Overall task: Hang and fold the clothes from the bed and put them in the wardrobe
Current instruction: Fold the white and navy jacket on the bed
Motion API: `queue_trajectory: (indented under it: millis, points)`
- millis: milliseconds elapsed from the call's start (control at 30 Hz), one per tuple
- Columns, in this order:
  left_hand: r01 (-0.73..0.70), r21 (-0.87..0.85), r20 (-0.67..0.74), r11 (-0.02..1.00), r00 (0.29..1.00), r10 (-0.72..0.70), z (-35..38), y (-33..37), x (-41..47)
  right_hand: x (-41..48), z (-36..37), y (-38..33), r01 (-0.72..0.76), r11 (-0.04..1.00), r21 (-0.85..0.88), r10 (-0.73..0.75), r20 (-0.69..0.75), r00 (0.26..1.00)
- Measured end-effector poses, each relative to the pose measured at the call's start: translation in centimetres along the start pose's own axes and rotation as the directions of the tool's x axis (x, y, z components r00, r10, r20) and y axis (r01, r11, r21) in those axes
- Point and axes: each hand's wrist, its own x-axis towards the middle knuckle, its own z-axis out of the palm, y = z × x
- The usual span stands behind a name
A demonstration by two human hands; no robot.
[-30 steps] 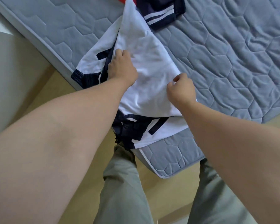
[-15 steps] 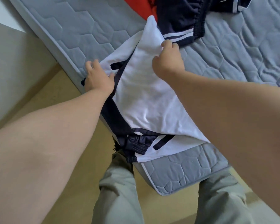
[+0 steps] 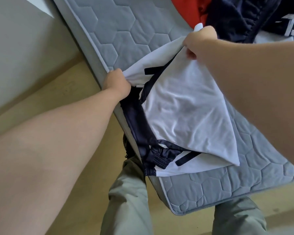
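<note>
A white garment with dark navy trim and cuffs [image 3: 182,112] lies partly folded on the corner of the grey quilted mattress [image 3: 126,26]. My left hand [image 3: 116,82] grips its white edge at the mattress's left side. My right hand [image 3: 199,39] pinches the garment's far corner and holds it lifted off the bed. A navy elastic cuff bunches at the near edge.
A red garment [image 3: 188,9] and a dark navy garment with white stripes [image 3: 241,16] lie at the top right of the mattress. Yellowish floor [image 3: 70,92] and a grey wall run along the left. My legs in grey-green trousers stand at the mattress corner.
My left hand slid down to the mattress edge and closed on the white fabric. My right hand moved up and right, keeping its pinch on the far corner. The camera leaned closer.
</note>
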Motion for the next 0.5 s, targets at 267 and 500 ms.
queue_trajectory:
  millis: [267,500]
  points:
    - [0.061,-0.347,-0.018,0.936,0.997,-0.071,-1.3,-0.3,-3.8,-5.2,-1.7,1.6,0.165,0.963,0.214,-0.133,-0.155,0.979]
    - [0.231,-0.656,0.008,0.719,0.954,-0.299,-2.5,1.4,-7.3,-10.1,-5.9,1.7,0.167,0.899,0.405,-0.139,-0.099,0.985]
